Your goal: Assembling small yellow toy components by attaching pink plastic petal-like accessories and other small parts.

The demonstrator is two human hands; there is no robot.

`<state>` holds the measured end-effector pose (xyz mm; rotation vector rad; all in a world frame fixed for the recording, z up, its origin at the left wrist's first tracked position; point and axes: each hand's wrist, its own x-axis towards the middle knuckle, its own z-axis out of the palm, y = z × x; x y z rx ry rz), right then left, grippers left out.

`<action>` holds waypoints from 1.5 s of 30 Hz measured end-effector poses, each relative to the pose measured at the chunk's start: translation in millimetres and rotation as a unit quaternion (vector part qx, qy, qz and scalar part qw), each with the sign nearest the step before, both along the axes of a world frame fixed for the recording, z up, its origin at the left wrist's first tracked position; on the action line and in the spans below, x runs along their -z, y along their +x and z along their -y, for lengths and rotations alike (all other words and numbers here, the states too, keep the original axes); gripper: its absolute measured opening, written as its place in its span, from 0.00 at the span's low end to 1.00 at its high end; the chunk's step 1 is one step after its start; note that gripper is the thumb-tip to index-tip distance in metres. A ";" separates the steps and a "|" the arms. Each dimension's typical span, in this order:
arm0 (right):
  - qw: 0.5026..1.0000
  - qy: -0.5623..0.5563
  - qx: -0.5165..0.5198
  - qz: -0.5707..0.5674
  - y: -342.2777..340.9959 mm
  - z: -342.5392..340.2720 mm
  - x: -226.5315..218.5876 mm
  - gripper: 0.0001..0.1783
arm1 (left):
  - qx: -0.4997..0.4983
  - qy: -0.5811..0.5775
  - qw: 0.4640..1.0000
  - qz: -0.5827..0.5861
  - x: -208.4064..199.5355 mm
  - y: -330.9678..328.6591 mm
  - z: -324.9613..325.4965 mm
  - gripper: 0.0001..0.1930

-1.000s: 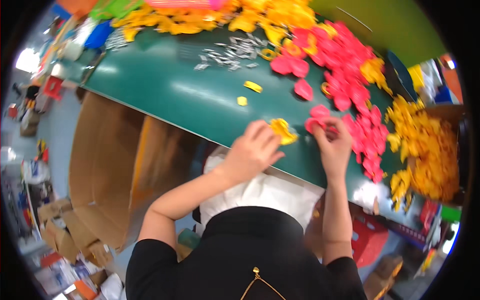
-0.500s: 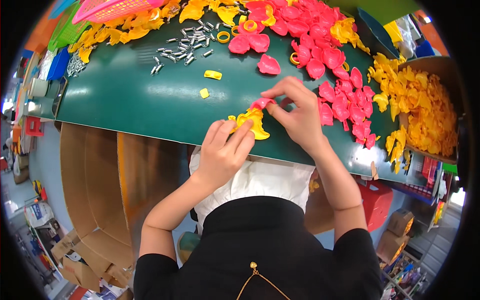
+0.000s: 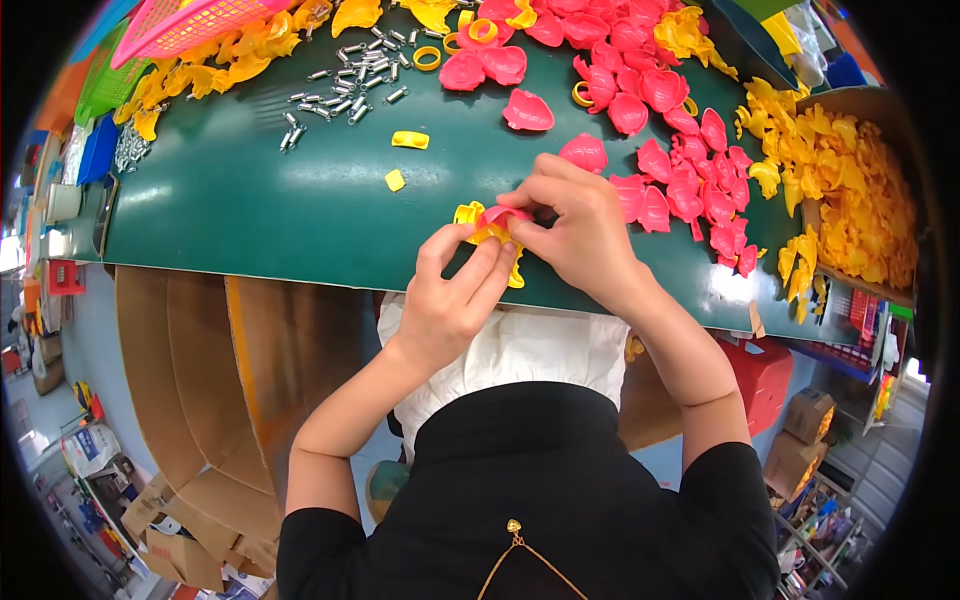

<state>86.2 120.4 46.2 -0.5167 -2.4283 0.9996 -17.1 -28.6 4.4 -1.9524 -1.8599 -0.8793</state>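
Near the table's front edge, my left hand [image 3: 450,295] grips a curved yellow plastic piece [image 3: 516,272], partly covered by the fingers. My right hand [image 3: 575,225] pinches a pink plastic shell piece [image 3: 494,216] and presses it against the yellow one. The two parts touch; how they join is hidden by my fingertips. Just beyond the hands lie a small yellow square piece [image 3: 395,180] and a small yellow oblong piece [image 3: 410,140]. A loose pink shell [image 3: 584,153] rests right behind my right hand.
Many pink shells [image 3: 665,90] spread over the green table [image 3: 250,200]. Metal springs [image 3: 365,75] and yellow rings [image 3: 427,58] lie at the back. A cardboard box [image 3: 905,110] of yellow pieces stands at right; a pink basket [image 3: 185,35] is at far left.
My right hand has brought the pink shell down and left onto the yellow piece. Both hands are now closer together. The view has shifted slightly.
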 end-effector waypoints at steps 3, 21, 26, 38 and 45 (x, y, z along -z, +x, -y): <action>0.999 0.012 0.034 -0.009 -1.3 7.1 4.7 0.08 | 0.004 0.015 1.000 0.026 1.3 -1.3 -1.3 0.15; 0.986 0.146 0.076 -0.029 6.9 18.2 11.5 0.10 | 0.040 0.007 0.998 0.047 2.1 -7.5 -4.8 0.16; 0.988 0.138 0.062 0.001 12.8 41.0 -1.6 0.18 | 0.027 -0.021 0.998 0.053 -4.0 -9.7 3.6 0.15; 0.948 0.209 0.239 0.032 93.5 -54.6 -9.2 0.08 | 0.048 -0.112 0.981 -0.154 -45.8 -8.1 -5.2 0.14; 0.959 0.244 0.100 0.102 83.5 -95.7 -7.3 0.09 | 0.109 -0.103 0.984 -0.094 -35.5 9.2 -27.4 0.15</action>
